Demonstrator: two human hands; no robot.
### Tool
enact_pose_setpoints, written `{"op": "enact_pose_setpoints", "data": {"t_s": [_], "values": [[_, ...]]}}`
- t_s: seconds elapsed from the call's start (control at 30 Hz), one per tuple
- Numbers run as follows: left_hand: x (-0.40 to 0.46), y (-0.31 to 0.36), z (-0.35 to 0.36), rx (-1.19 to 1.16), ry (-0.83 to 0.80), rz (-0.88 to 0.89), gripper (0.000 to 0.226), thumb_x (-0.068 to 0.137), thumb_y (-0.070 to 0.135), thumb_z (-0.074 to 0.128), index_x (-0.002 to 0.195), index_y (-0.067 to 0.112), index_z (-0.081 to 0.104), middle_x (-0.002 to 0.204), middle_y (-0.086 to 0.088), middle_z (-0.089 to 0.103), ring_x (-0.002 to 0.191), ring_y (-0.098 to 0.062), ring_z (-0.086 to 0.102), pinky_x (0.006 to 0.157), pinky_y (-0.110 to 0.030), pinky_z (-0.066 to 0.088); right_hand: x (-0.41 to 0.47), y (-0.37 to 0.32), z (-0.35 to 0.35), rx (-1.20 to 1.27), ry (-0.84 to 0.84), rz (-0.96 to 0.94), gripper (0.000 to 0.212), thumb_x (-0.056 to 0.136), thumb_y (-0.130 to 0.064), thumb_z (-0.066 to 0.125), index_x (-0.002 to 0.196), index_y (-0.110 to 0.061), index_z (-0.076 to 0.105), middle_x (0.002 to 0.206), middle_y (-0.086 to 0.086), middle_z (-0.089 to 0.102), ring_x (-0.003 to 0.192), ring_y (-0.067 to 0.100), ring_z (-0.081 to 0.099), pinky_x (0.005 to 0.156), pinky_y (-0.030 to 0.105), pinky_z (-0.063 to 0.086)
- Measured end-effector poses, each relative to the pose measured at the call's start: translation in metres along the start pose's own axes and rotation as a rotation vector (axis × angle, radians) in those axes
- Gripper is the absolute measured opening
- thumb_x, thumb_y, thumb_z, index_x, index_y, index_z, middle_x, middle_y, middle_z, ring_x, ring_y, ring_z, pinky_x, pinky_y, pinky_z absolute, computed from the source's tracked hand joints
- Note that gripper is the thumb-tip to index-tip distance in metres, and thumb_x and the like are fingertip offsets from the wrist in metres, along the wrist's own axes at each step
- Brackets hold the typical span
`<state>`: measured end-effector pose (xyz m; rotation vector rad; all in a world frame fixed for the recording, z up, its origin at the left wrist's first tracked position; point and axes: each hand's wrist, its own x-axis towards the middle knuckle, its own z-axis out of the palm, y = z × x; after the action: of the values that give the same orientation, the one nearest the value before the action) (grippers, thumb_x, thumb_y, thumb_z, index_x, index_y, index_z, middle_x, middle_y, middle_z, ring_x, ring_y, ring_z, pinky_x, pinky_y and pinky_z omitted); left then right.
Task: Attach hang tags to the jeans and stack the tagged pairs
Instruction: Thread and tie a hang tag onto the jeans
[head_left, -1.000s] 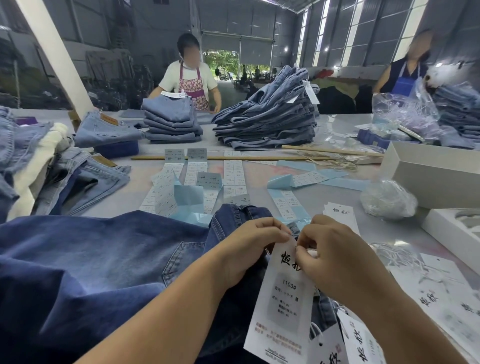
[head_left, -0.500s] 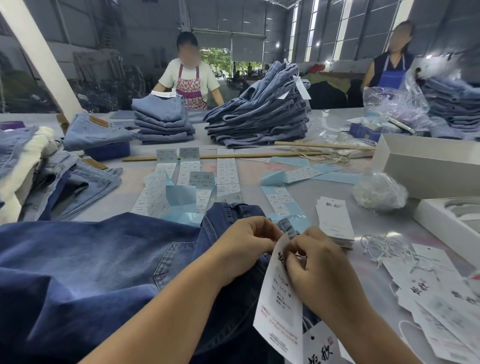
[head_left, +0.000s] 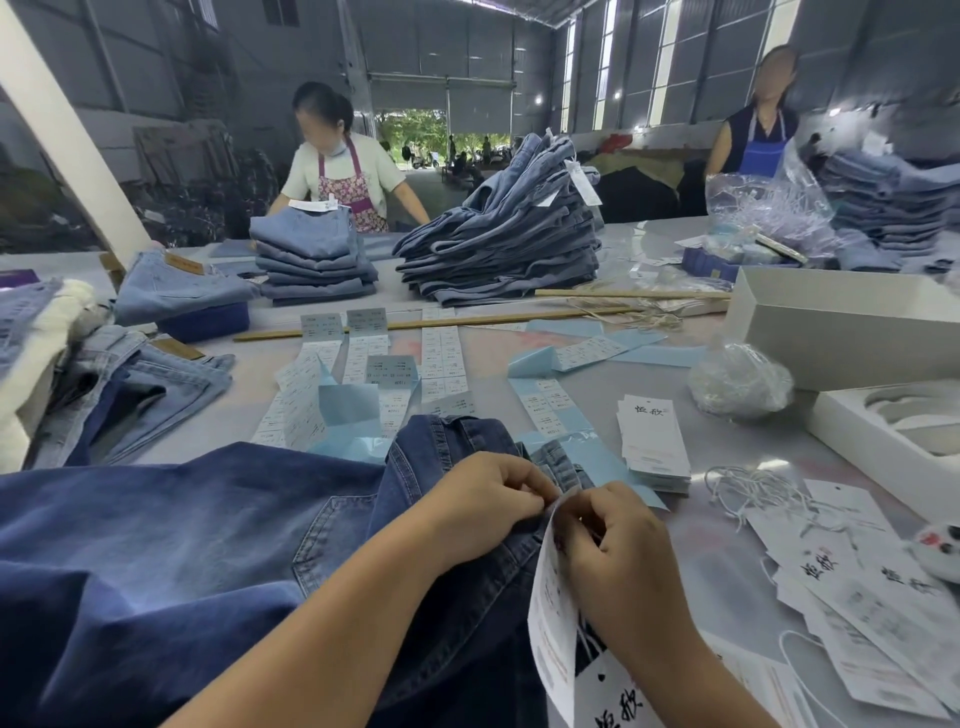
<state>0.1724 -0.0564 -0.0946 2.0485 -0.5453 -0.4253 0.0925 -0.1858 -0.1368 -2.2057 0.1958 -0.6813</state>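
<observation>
Two hands meet at the waistband of the dark jeans (head_left: 208, 545) on the tabletop (head_left: 701, 545): left hand (head_left: 485, 501) fingers pinched on denim, right hand (head_left: 618, 551) fingers curled, pinching the white hang tag (head_left: 551, 618) beside it.

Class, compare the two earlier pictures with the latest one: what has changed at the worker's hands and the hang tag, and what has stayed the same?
The hang tag has turned from facing the camera to nearly edge-on, curling down beside the right hand. Both hands have closed in at the waistband of the dark jeans; the left hand still pinches there. Nothing was let go. The tag pile and the far stacks lie as before.
</observation>
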Motion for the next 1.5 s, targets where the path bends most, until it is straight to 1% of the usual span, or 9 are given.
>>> {"op": "enact_pose_setpoints", "data": {"t_s": [0.1, 0.3, 0.43, 0.6, 0.8, 1.03, 1.23, 1.33, 1.5], "values": [[-0.001, -0.001, -0.003, -0.118, -0.039, -0.008, 0.020, 0.095, 0.010, 0.061, 0.095, 0.021, 0.078, 0.081, -0.011, 0.069, 0.076, -0.015, 0.057, 0.082, -0.029, 0.049, -0.001, -0.002, 0.000, 0.043, 0.080, -0.038, 0.022, 0.083, 0.002, 0.066, 0.072, -0.018, 0.065, 0.076, -0.006, 0.056, 0.074, 0.005, 0.053, 0.064, 0.013, 0.038], [0.001, -0.005, -0.007, -0.220, -0.024, 0.012, 0.026, 0.094, 0.006, 0.062, 0.090, 0.026, 0.079, 0.076, -0.006, 0.058, 0.072, -0.016, 0.049, 0.076, -0.026, 0.043, -0.002, -0.006, 0.003, 0.081, 0.154, -0.078, 0.032, 0.083, 0.001, 0.069, 0.070, -0.027, 0.059, 0.075, -0.008, 0.054, 0.072, 0.005, 0.052, 0.063, 0.013, 0.039], [0.001, -0.007, -0.007, -0.245, -0.038, 0.010, 0.023, 0.090, 0.002, 0.065, 0.092, 0.021, 0.079, 0.083, -0.011, 0.060, 0.078, -0.022, 0.052, 0.083, -0.032, 0.045, -0.001, -0.007, 0.004, 0.096, 0.163, -0.065, 0.027, 0.085, -0.004, 0.070, 0.074, -0.027, 0.062, 0.079, -0.008, 0.055, 0.075, 0.004, 0.055, 0.065, 0.013, 0.040], [0.002, -0.003, -0.007, -0.190, -0.078, 0.002, 0.010, 0.087, 0.020, 0.075, 0.096, 0.014, 0.075, 0.094, -0.018, 0.071, 0.080, -0.017, 0.061, 0.091, -0.039, 0.054, 0.004, -0.008, 0.001, 0.065, 0.129, -0.058, 0.012, 0.085, -0.010, 0.073, 0.078, -0.018, 0.068, 0.081, -0.006, 0.058, 0.075, 0.005, 0.056, 0.066, 0.014, 0.042], [0.005, -0.004, -0.005, -0.166, -0.107, 0.033, 0.004, 0.092, 0.019, 0.069, 0.089, 0.021, 0.070, 0.084, 0.000, 0.069, 0.077, -0.011, 0.061, 0.083, -0.030, 0.051, 0.009, -0.009, -0.007, 0.053, 0.092, -0.102, 0.016, 0.083, -0.011, 0.075, 0.073, -0.021, 0.066, 0.077, -0.006, 0.056, 0.074, 0.006, 0.055, 0.062, 0.013, 0.040], [0.003, -0.006, -0.006, -0.195, -0.120, 0.055, 0.007, 0.097, 0.017, 0.062, 0.092, 0.021, 0.065, 0.083, -0.003, 0.061, 0.080, -0.017, 0.054, 0.082, -0.034, 0.045, 0.011, -0.009, -0.012, 0.098, 0.112, -0.105, 0.019, 0.083, -0.016, 0.075, 0.072, -0.028, 0.065, 0.075, -0.010, 0.060, 0.077, -0.001, 0.057, 0.062, 0.007, 0.040], [0.002, -0.007, -0.006, -0.240, -0.110, 0.070, 0.005, 0.094, 0.023, 0.068, 0.094, 0.019, 0.070, 0.090, -0.009, 0.064, 0.084, -0.022, 0.057, 0.094, -0.048, 0.049, 0.012, -0.005, -0.014, 0.090, 0.134, -0.104, 0.019, 0.081, -0.023, 0.078, 0.084, -0.033, 0.062, 0.073, -0.012, 0.057, 0.073, 0.003, 0.056, 0.056, 0.013, 0.038], [0.003, -0.008, -0.005, -0.208, -0.110, 0.065, 0.015, 0.092, 0.030, 0.070, 0.097, 0.016, 0.071, 0.090, -0.008, 0.066, 0.084, -0.020, 0.059, 0.097, -0.050, 0.049, 0.012, -0.005, -0.017, 0.069, 0.109, -0.168, 0.023, 0.082, -0.019, 0.079, 0.100, -0.030, 0.069, 0.077, -0.016, 0.055, 0.075, -0.002, 0.055, 0.061, 0.016, 0.039], [0.003, -0.005, -0.007, -0.243, -0.161, 0.049, 0.008, 0.094, 0.024, 0.067, 0.093, 0.017, 0.068, 0.089, -0.005, 0.064, 0.084, -0.019, 0.058, 0.093, -0.043, 0.049, 0.013, -0.005, -0.020, 0.107, 0.095, -0.191, 0.020, 0.079, -0.013, 0.078, 0.085, -0.029, 0.069, 0.075, -0.017, 0.057, 0.072, 0.003, 0.056, 0.061, 0.018, 0.039]]}}
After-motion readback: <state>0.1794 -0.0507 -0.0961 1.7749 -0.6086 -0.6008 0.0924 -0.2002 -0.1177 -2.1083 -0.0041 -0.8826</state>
